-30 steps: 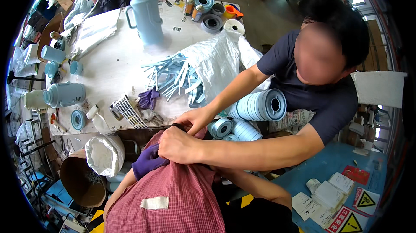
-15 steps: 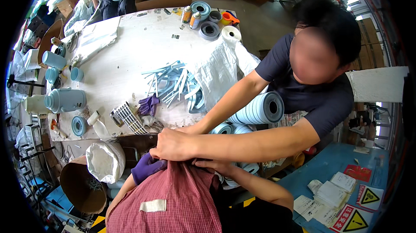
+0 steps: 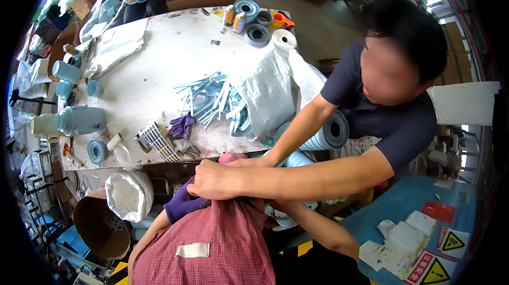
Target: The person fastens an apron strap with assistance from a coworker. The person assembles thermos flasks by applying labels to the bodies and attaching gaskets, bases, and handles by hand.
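A red checked cloth garment [image 3: 212,248] with a pale rectangular patch [image 3: 193,250] spreads across the lower middle, its top gathered into folds. My left hand [image 3: 184,203], in a purple glove, is at the left of the gathered top; its fingers are mostly hidden. My right forearm [image 3: 321,229] reaches in from the lower right, and the hand passes behind a co-worker's forearm, so its fingers are out of sight. The co-worker's closed hand [image 3: 214,179] grips the gathered cloth from above. A bit of pink cloth [image 3: 233,158] shows beyond that hand.
On the white table [image 3: 159,57] lie pale blue strips [image 3: 207,99], a purple glove [image 3: 182,126] and blue jugs [image 3: 82,121]. Blue ringed cylinders [image 3: 321,131] are beside the co-worker. A white sack [image 3: 129,195] stands below the table; a blue table [image 3: 450,200] with papers is at right.
The co-worker's nearer hand has shifted slightly right, and the other arm has moved right. Pink cloth has come into view beyond the hands. My right fingers are now covered.
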### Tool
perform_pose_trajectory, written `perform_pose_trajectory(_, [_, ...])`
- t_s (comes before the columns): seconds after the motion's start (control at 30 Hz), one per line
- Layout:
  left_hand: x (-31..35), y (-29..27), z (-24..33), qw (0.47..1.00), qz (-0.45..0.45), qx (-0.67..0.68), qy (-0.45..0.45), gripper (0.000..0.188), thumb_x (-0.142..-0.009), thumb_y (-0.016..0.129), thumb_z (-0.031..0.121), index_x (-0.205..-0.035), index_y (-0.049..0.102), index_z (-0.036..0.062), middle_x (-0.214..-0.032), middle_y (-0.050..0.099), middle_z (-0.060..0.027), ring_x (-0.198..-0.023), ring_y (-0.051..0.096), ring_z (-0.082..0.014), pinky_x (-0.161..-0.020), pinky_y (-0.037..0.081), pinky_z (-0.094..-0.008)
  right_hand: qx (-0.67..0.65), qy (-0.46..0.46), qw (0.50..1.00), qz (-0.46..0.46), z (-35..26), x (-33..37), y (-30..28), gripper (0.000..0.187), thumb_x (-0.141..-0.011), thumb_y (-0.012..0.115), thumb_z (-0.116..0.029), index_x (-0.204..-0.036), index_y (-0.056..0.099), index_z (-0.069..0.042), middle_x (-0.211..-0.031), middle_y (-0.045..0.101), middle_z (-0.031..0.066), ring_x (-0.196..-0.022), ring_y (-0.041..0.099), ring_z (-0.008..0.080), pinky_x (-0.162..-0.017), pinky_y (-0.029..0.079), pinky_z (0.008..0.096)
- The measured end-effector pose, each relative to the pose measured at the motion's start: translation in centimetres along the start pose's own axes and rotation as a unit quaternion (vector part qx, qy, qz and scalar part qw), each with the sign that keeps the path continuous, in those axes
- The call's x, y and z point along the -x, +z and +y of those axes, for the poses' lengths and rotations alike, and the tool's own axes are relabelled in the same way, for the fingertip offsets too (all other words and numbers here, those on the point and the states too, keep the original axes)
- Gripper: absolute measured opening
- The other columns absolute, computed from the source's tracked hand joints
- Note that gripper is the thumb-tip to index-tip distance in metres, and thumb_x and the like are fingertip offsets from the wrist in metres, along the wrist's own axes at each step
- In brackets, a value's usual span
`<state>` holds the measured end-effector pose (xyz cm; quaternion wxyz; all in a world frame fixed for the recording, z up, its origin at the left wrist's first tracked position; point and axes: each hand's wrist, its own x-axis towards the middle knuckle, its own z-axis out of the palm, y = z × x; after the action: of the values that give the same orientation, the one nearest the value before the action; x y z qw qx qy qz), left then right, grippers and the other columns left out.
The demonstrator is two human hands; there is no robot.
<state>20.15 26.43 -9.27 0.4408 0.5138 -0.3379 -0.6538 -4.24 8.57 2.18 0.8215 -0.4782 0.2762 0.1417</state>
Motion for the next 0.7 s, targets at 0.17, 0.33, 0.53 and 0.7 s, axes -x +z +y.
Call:
perform_pose_trajectory(0.17, [3.0, -1.3, -1.2, 0.998, 0.008, -0.044, -0.036, 0.015, -0.092, 0.071, 0.021, -0.098, 0.073, 0.0076, -0.096, 0.073, -0.0021, -0.09, 0.065, -0.0106, -0.08, 0.047, -0.0323, 0.15, 0.009, 0.965, -0.214, -2.5, -6.7, -4.2, 0.049, -0.099, 0.06, -0.028, -0.142, 0.049, -0.006, -0.124, 0.065, 0.0076, -0.1, 0.064, 0.0176, -0.09, 0.051, 0.0345])
perform_pose_trajectory(0.33, [3.5, -0.1, -0.5, 0.996, 0.039, -0.081, 0.018, 0.036, -0.091, 0.074, 0.032, -0.11, 0.067, 0.0027, -0.103, 0.07, -0.0108, -0.097, 0.064, -0.0205, -0.087, 0.049, -0.0359, 0.391, -0.024, 0.893, -0.221, -8.9, -11.9, 3.7, 0.041, -0.093, 0.059, -0.03, -0.127, 0.061, -0.007, -0.105, 0.068, 0.0152, -0.089, 0.067, 0.0252, -0.084, 0.053, 0.0349])
perform_pose_trajectory(0.53, [5.4, -0.5, 8.0, 0.998, 0.02, -0.061, 0.028, 0.032, -0.09, 0.075, 0.032, -0.106, 0.07, 0.0044, -0.096, 0.071, -0.0116, -0.092, 0.066, -0.0217, -0.084, 0.049, -0.0358, 0.487, -0.046, 0.867, -0.096, -11.6, -11.4, 7.9, 0.038, -0.087, 0.056, -0.028, -0.115, 0.074, -0.009, -0.091, 0.07, 0.0244, -0.08, 0.069, 0.0344, -0.078, 0.054, 0.0361])
perform_pose_trajectory(0.7, [5.1, -0.9, 7.2, 0.994, 0.019, -0.097, 0.042, 0.033, -0.089, 0.076, 0.031, -0.107, 0.071, 0.0048, -0.096, 0.073, -0.0126, -0.09, 0.068, -0.0227, -0.082, 0.051, -0.0362, 0.461, -0.082, 0.875, -0.119, -11.4, -11.5, 7.9, 0.041, -0.089, 0.058, -0.033, -0.081, 0.067, 0.007, -0.083, 0.066, 0.0301, -0.076, 0.064, 0.0447, -0.076, 0.052, 0.0458])
